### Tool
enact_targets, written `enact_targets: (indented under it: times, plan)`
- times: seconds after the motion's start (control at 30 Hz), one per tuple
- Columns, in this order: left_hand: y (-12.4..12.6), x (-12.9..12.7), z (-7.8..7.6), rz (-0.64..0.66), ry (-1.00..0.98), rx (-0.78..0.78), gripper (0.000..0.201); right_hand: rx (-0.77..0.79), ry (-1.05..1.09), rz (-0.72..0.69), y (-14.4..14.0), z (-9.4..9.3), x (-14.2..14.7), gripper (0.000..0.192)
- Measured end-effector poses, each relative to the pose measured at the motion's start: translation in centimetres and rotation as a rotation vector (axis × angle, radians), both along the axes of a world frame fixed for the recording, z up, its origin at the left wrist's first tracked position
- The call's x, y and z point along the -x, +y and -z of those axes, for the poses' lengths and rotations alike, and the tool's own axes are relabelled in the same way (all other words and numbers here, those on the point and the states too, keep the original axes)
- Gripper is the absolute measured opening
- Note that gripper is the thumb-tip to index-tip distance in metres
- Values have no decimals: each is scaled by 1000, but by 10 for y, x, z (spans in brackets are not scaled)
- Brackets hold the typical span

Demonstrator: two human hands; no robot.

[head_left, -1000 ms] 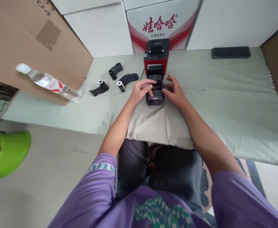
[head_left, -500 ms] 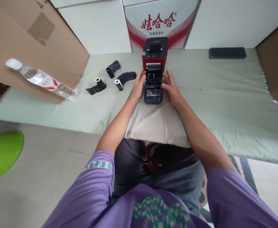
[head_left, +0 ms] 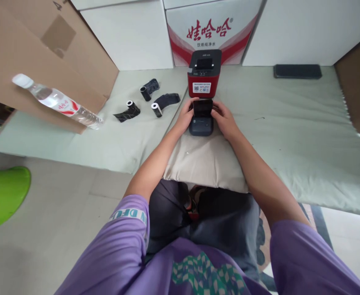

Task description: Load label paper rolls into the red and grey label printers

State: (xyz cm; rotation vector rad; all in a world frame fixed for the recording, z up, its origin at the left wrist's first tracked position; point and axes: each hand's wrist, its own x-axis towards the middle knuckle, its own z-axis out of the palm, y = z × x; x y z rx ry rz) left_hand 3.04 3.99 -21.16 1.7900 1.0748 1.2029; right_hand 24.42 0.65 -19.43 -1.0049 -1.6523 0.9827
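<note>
A small dark blue portable printer point(head_left: 201, 126) sits on the cloth-covered table in front of me, with a glossy black panel at its upper part. Its inside does not show. My left hand point(head_left: 186, 114) is curled against its left side, fingertips at the black panel. On the opposite side, my right hand point(head_left: 224, 119) grips it, with the thumb near the panel's right edge. Right behind stands a red and black printer point(head_left: 203, 78) with a white label on its front.
Several partly unrolled black rolls point(head_left: 157, 109) lie left of the printers. A water bottle point(head_left: 60, 102) leans near a cardboard box point(head_left: 72, 73). A black flat case point(head_left: 297, 71) lies at the back right. White boxes point(head_left: 130, 37) line the table's rear edge.
The small printer's open compartment and raised lid interior were visible before; now its grey-blue top and black panel show instead. Both hands have stayed at its sides. The view has shifted slightly.
</note>
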Motion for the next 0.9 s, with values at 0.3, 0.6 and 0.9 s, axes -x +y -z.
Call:
enact_targets:
  times: [0.3, 0.6, 0.9]
  plan:
    - [-4, 17, -21, 228, -14, 103, 57, 9, 65, -57, 3, 4, -2, 78]
    - [-10, 15, -31, 278, -151, 233, 69, 18, 147, -38, 6, 9, 4, 51]
    - [0, 16, -21, 280, -227, 214, 68, 106, 164, 30, 5, -2, 8, 36]
